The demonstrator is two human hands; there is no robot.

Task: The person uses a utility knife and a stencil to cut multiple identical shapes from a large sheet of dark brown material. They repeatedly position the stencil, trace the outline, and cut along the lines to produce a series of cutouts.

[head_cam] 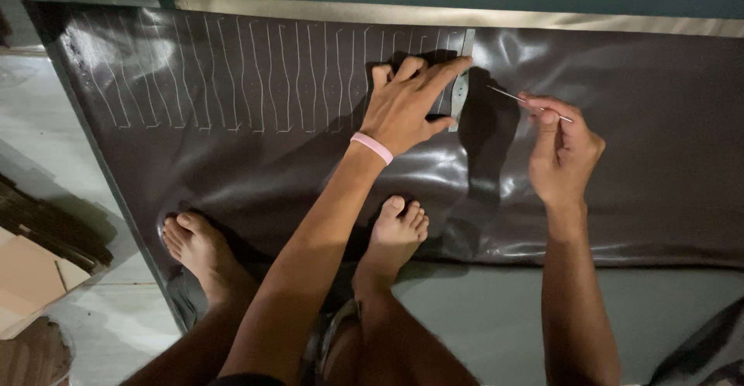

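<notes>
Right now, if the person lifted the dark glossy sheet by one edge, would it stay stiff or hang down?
The dark glossy sheet would probably droop: it lies in soft waves and wrinkles. Its shine suggests a smooth, perhaps slippery surface. The left hand presses a narrow template strip on it, perhaps against sliding.
</notes>
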